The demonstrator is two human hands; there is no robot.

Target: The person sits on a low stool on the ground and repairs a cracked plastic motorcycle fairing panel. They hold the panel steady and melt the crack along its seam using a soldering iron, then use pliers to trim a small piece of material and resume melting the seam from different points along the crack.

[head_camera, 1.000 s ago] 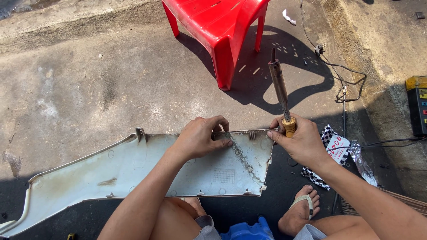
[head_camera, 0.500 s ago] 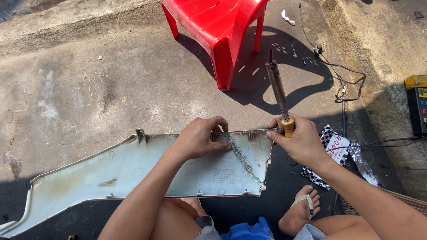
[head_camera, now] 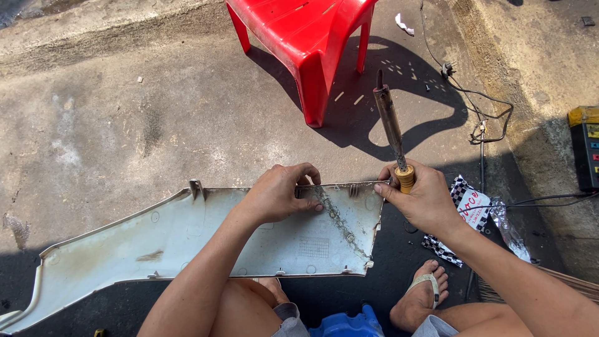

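Note:
A long pale plastic body panel (head_camera: 156,240) lies across my lap and the ground, with a dark repaired crack running diagonally near its right end. My left hand (head_camera: 281,193) presses on the panel's upper edge beside the crack. My right hand (head_camera: 421,200) grips the panel's right corner and holds a soldering iron (head_camera: 390,122) by its yellow wooden handle, tip pointing up and away.
A red plastic chair (head_camera: 312,37) stands ahead on the concrete. A black cord (head_camera: 480,118) trails at the right toward a black and yellow device (head_camera: 586,146). A checkered plastic packet (head_camera: 468,212) lies by my right foot. A blue object (head_camera: 343,324) sits under me.
The soldering iron has tilted slightly, its tip shifting a little left. Both hands stay on the panel's top edge.

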